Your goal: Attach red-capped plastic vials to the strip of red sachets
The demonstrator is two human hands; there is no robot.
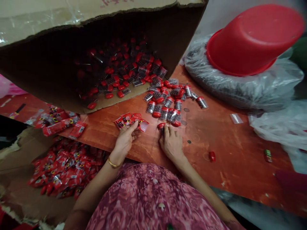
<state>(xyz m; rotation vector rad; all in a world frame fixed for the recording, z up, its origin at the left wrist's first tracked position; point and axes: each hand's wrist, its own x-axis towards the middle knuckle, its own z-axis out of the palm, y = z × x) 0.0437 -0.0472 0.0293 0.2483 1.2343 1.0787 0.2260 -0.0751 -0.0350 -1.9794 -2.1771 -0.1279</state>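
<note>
Red-capped vials (165, 108): small clear tubes with red caps, spilled in a loose heap on the bench (227, 150) just outside the mouth of the tipped cardboard box (48, 70), with more lying inside it.
Left hand (124, 139): resting on the bench in front of the box mouth, fingers pinching the near edge of a fanned stack of red sleeves (130, 120).
Right hand (171, 142): palm down at the near edge of the vial heap, fingers narrowed onto one vial (161, 126) whose red cap shows at the fingertips.
Handling: the vials look light, rigid, smooth and apt to roll; a pinch across the body just behind the cap seems the surest hold.
Sleeves: thin, limp, likely to slide apart when taken by an edge.
Left of the box: more red packets (59, 124) on the bench, and a pile (62, 169) below its edge.
Right of the box: red basin (251, 38) upturned on a plastic-wrapped bundle (240, 86).
</note>
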